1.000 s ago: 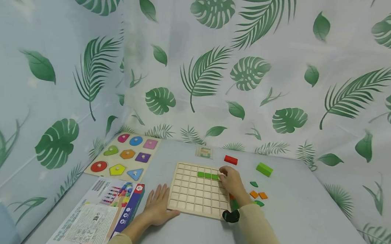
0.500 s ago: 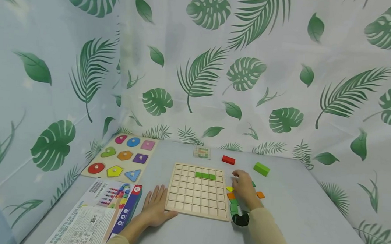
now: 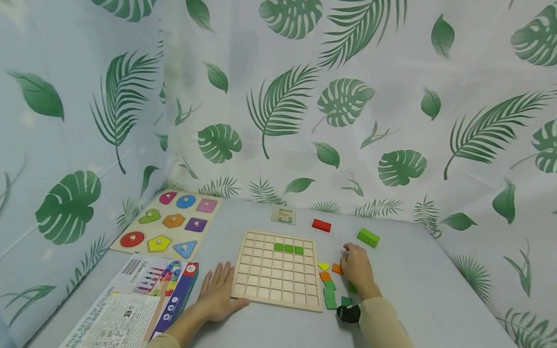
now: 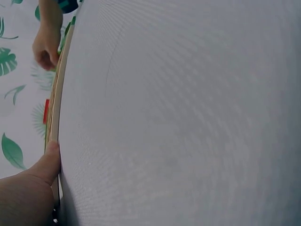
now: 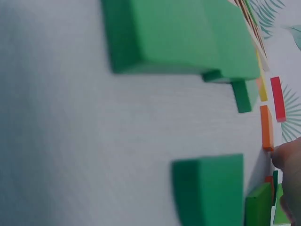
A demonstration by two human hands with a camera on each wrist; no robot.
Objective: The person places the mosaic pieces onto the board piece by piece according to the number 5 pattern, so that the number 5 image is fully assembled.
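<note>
A wooden grid board (image 3: 273, 279) lies mid-table with a short row of green tiles (image 3: 289, 248) in its upper cells. My left hand (image 3: 217, 296) rests with spread fingers at the board's left edge; in the left wrist view its thumb (image 4: 47, 165) presses the board's side. To the right of the board, my right hand (image 3: 357, 267) is over loose tiles, its fingers bent. One fingertip comes right to the end of an orange tile (image 5: 266, 127) in the right wrist view. Nearby lie green tiles (image 3: 330, 295) and a yellow tile (image 3: 324, 267). Part of the right hand is outside that view.
Behind the board are a small pattern card (image 3: 283, 214), a red block (image 3: 321, 225) and a light green block (image 3: 368, 237). On the left lie a knobbed shape puzzle (image 3: 171, 231) and a printed box (image 3: 134, 303). Leaf-patterned cloth surrounds the table.
My right hand has left the row of green tiles on the board and moved right to the loose tiles. The left hand has stayed at the board's edge.
</note>
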